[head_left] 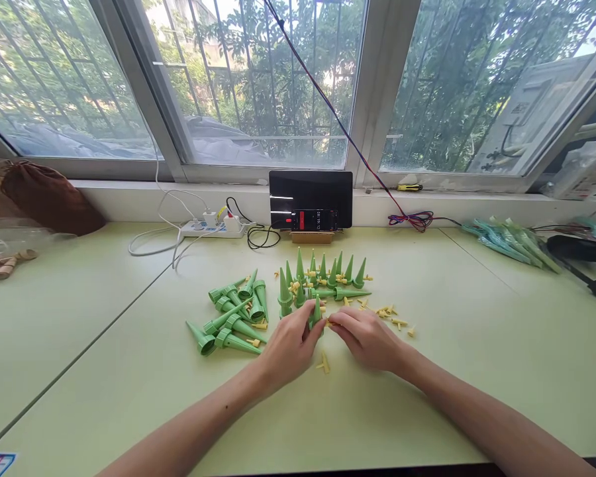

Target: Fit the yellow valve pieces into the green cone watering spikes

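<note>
Head view: left hand [291, 344] pinched a green cone [316, 313], long axis upright, tip toward 12 o'clock. Right hand [365, 338], at 3 o'clock of the cone and equally near, appeared to pinch a small yellow peg [329, 323] at the cone's base. Lying cones [231, 321] sat at 9 o'clock and standing cones [328, 273] at 12. Pale green desk [427, 397] below a window [258, 79].

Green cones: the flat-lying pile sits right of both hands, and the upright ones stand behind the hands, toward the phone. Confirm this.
One point is wrong: the flat-lying pile sits left of both hands, beside the left hand, which grips one cone, away from the right hand. The head view shows it. The upright ones do stand behind the hands, toward the phone.
</note>
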A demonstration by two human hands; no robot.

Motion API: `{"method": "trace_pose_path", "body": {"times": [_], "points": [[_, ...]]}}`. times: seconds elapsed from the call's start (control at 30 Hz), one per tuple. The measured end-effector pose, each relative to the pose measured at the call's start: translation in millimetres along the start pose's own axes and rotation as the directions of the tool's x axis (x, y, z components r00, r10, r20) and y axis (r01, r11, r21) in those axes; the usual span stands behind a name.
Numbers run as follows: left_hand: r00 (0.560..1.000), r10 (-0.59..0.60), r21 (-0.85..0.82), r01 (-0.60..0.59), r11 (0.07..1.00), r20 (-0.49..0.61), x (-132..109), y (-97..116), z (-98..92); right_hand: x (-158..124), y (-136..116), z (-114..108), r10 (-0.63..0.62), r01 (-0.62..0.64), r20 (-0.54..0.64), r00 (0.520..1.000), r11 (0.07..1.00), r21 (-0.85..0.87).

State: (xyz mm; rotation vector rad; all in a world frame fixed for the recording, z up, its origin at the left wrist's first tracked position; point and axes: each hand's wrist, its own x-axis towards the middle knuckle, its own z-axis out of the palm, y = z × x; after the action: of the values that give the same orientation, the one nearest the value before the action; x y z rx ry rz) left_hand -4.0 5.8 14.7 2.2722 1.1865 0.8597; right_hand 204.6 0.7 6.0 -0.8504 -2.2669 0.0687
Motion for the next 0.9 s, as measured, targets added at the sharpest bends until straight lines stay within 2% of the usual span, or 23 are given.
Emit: {"method": "trace_pose_path", "body": {"times": [0.4, 0.63, 0.9], "points": [[0.996, 0.089, -0.032, -0.088, 0.996, 0.001, -5.5, -2.8, 6.7, -1.5, 2.5, 4.3, -0.011, 0.018, -0.147, 0.989, 0.999, 0.048], [0.992, 0.125, -0.017, -0.125, 0.992, 0.000, -6.2, -2.5, 5.4, -1.0, 2.3, 3.3, 0.016, -0.006, -0.130, 0.991, 0.997, 0.074], [0.991, 0.116, -0.019, -0.117, 0.993, -0.070, -6.1, -4.9, 7.2, -1.3, 2.5, 1.8, 0.002, 0.012, -0.118, 0.993, 0.993, 0.117]]}}
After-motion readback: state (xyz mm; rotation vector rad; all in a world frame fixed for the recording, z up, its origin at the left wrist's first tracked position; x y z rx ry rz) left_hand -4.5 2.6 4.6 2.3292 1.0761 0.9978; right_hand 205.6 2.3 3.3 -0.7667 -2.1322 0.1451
